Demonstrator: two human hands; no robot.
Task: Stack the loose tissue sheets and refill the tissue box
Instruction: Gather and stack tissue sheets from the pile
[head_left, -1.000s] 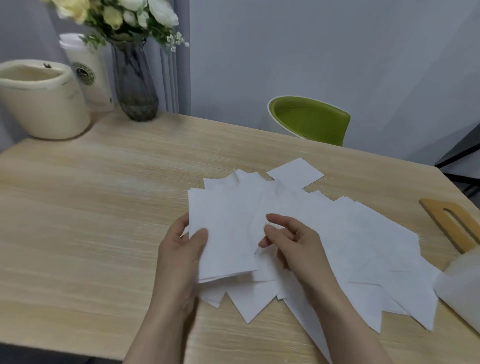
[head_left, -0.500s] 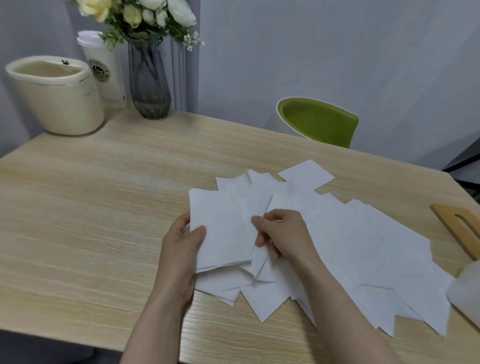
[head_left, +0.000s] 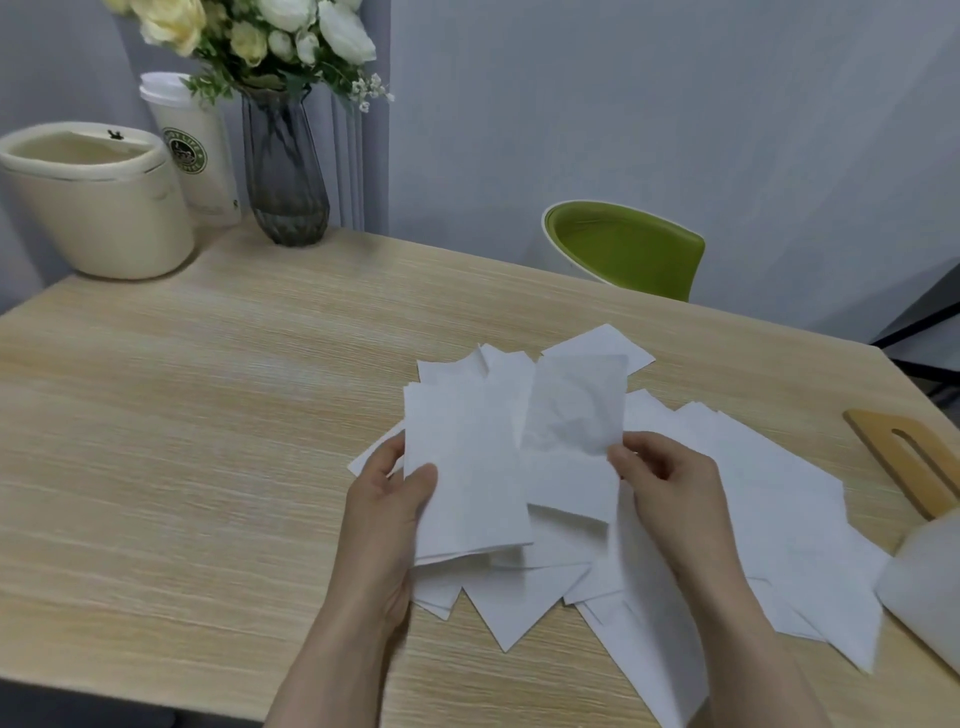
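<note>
Several loose white tissue sheets (head_left: 753, 509) lie spread over the right half of the wooden table (head_left: 182, 441). My left hand (head_left: 384, 514) grips a small stack of gathered sheets (head_left: 462, 467), thumb on top. My right hand (head_left: 670, 483) pinches one thin sheet (head_left: 571, 415) by its edge and holds it lifted just right of the stack. A white tissue box (head_left: 924, 587) shows partly at the right edge, and its wooden lid (head_left: 914, 462) with a slot lies behind it.
At the back left stand a cream bin (head_left: 98, 208), a paper cup (head_left: 195, 150) and a glass vase (head_left: 283, 171) with flowers. A green chair (head_left: 628, 249) sits behind the table's far edge. The table's left half is bare wood.
My right hand has picked one sheet out of the pile and raised it beside the stack. My left hand still holds the stack. The camera has come closer.
</note>
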